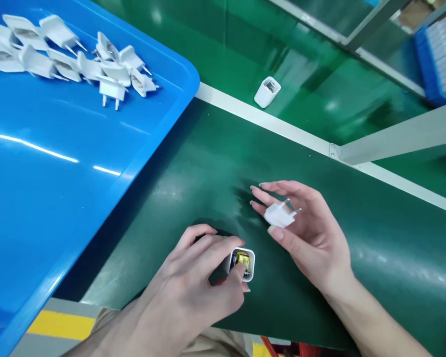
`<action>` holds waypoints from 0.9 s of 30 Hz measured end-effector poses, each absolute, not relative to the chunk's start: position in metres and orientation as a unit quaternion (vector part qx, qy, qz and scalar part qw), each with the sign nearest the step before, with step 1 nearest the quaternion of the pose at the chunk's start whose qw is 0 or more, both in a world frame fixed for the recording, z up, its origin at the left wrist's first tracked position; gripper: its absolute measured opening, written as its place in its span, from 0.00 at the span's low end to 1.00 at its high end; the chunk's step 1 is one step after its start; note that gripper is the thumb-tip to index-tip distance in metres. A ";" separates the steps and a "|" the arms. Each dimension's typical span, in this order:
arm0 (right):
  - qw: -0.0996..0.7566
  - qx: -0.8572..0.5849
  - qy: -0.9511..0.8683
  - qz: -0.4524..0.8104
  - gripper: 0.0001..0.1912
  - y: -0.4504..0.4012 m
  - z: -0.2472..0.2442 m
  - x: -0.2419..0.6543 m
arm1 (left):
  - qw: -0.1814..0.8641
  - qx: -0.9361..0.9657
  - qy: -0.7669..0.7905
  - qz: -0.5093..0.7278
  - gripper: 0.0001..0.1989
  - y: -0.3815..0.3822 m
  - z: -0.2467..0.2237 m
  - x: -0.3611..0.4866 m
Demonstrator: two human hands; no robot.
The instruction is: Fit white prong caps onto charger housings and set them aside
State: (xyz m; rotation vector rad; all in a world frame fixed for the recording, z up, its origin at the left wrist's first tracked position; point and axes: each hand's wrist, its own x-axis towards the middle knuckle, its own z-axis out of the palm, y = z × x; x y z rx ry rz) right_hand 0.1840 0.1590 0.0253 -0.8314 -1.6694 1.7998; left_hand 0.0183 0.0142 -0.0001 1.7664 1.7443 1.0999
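Two hands: left hand (193, 282) pinches charger shell (242, 264); right hand (312, 233) cradles plug cap (280, 214).

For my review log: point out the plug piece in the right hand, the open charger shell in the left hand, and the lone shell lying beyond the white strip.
plug piece (278, 214), head view, white body.
open charger shell (243, 263), head view, exposed yellow inside.
lone shell (266, 92), head view, side wall.
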 end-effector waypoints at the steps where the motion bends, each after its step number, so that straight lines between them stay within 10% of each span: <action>1: 0.280 -0.312 -0.635 0.648 0.21 0.157 0.025 0.184 | 0.209 0.616 0.644 0.402 0.16 0.015 -0.001 0.022; 13: 0.255 -0.256 -0.470 0.805 0.24 0.141 0.021 0.177 | 0.133 0.690 0.582 0.410 0.09 0.011 -0.009 0.015; 27: 0.172 -0.189 -0.868 0.426 0.15 0.143 0.045 0.185 | 0.281 0.608 0.618 0.412 0.19 0.009 -0.005 0.009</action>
